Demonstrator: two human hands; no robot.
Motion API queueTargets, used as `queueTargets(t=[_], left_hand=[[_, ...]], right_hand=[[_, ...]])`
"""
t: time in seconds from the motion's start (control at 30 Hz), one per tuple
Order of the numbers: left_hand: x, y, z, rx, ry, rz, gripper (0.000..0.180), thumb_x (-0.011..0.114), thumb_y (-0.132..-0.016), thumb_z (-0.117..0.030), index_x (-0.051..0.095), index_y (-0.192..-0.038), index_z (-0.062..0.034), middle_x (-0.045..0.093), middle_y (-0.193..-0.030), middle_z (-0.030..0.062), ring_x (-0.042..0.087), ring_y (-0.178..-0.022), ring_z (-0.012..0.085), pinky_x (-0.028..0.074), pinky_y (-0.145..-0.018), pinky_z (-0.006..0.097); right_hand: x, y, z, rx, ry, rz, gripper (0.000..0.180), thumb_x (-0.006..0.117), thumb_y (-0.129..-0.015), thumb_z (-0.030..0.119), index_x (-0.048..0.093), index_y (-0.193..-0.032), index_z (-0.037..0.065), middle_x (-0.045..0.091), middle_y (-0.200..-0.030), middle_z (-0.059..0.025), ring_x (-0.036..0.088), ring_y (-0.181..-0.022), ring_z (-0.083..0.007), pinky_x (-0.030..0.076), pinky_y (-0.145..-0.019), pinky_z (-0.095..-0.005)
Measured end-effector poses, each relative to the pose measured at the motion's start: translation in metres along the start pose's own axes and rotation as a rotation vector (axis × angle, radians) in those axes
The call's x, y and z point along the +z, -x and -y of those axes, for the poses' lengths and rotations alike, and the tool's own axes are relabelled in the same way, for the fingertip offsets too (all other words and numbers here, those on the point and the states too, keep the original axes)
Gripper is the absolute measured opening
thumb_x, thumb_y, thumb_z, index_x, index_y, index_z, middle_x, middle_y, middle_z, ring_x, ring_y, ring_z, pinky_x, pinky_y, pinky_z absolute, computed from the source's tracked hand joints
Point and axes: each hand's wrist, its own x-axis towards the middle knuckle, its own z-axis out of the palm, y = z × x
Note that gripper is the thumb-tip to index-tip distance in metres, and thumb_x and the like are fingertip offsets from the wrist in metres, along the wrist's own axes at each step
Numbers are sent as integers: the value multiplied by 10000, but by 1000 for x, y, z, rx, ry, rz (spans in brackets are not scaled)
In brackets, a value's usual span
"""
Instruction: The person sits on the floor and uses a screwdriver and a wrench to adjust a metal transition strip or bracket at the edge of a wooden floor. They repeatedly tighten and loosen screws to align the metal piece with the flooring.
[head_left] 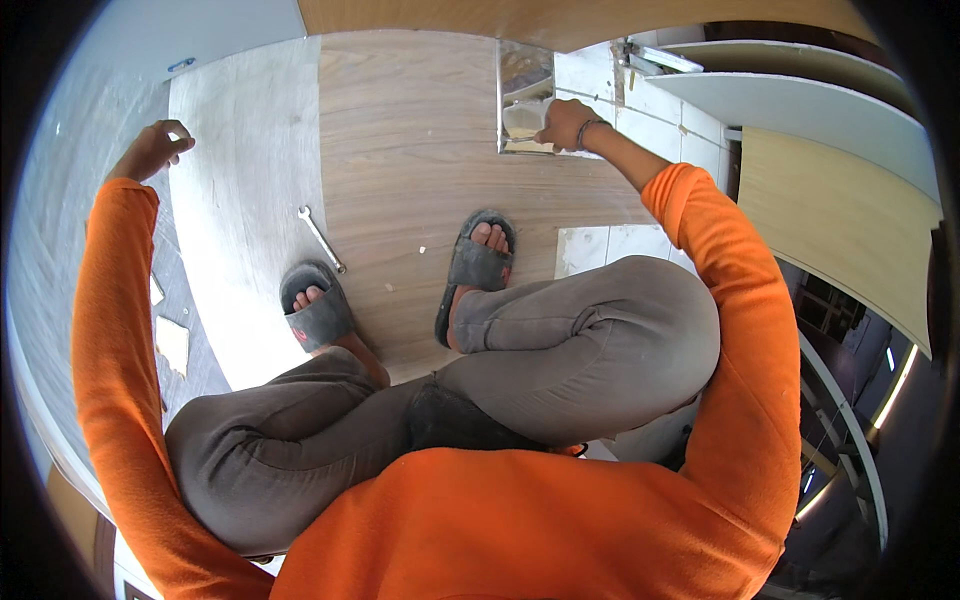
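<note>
- The right hand (565, 125) reaches forward to a shiny metal piece (525, 95) that stands at the far edge of the wood-look panel (420, 150); its grip is closed on the piece's lower right corner, fingers curled at the edge.
- A dark band sits on the wrist just behind that grip.
- White tiles (650, 105) lie just beside the right hand, on its right, and run on behind it.
- The left hand (150, 150) is well apart, out to the left, resting at the edge of a pale grey board (240, 150); its grip is loosely curled and holds nothing that shows.
- A spanner (320, 238) lies between the two hands, nearer the body, by the seam of the two boards.
- Two feet in grey sandals (318, 310) stand on the boards just nearer than the spanner.
- Pale scraps (172, 345) lie on the floor below the left arm.
</note>
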Motion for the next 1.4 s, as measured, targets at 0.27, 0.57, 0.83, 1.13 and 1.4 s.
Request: queueTargets(t=[0.27, 0.57, 0.83, 1.13, 1.4], left_hand=[[-4, 9, 0, -8, 0, -13, 326, 616, -917, -318, 668, -1112, -63, 699, -824, 181, 684, -740, 248, 528, -716, 403], [7, -20, 4, 8, -1, 34, 298, 604, -931, -293, 660, -1106, -58, 696, -830, 172, 679, -738, 241, 530, -691, 381], [19, -53, -4, 99, 73, 112, 300, 619, -932, -293, 655, -1114, -58, 706, -922, 170, 695, -821, 241, 548, -727, 383], [8, -79, -5, 36, 3, 93, 312, 597, -951, -290, 639, -1169, -71, 699, -1018, 169, 697, -877, 258, 561, -791, 393], [27, -101, 9, 139, 24, 46, 328, 615, -944, -312, 647, -1148, -56, 693, -1043, 163, 694, -870, 249, 569, -754, 373]], right_hand=[[32, 15, 3, -518, 612, -375, 135, 606, -841, 127, 720, -883, 69, 709, -852, -115, 710, -805, -284, 578, -691, -384], [26, 21, 6, -472, 582, -244, 162, 576, -843, 95, 732, -819, 57, 714, -877, -143, 710, -849, -292, 580, -721, -381], [7, 18, 16, -214, 336, -107, 189, 580, -863, 109, 716, -959, 21, 698, -990, -203, 690, -949, -345, 569, -795, -412], [14, -5, 1, -31, 20, -22, 287, 640, -871, 298, 720, -1040, 80, 697, -985, -205, 679, -926, -335, 551, -818, -424], [36, -13, -15, 386, -611, 200, 393, 670, -886, 428, 679, -798, 44, 607, -650, -69, 498, -428, -136, 391, -383, -269]])
